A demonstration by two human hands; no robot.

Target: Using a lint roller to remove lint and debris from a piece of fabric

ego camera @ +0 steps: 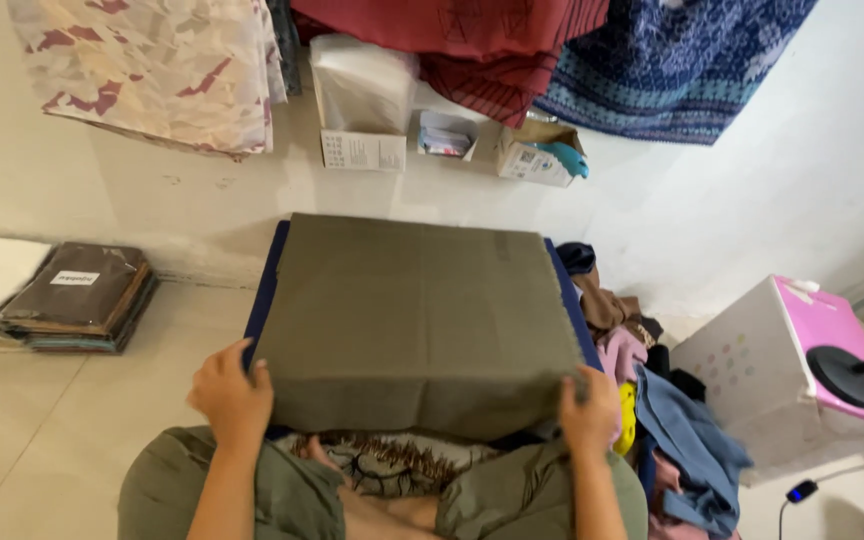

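Your knees in olive trousers (pixel 252 495) are closest, with a patterned fringed cloth (pixel 392 462) between them. Your left hand (pixel 232 395) and right hand (pixel 589 410) each grasp one near corner of the olive-grey cloth (pixel 417 320), which lies spread flat over a dark blue board (pixel 264 290) on the floor before you. A pile of clothes (pixel 652 380) lies just to its right.

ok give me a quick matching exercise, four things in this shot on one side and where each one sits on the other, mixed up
Things:
1. olive-green folded cloth
2. stack of packaged fabrics
3. white and pink box
4. pile of loose clothes

Places:
A. on the floor at far left
B. at far right, under a black round base
C. between both hands, on a dark blue layer
D. just right of the right hand

Pairs: 1-C, 2-A, 3-B, 4-D. The left hand grips the cloth's near left corner.
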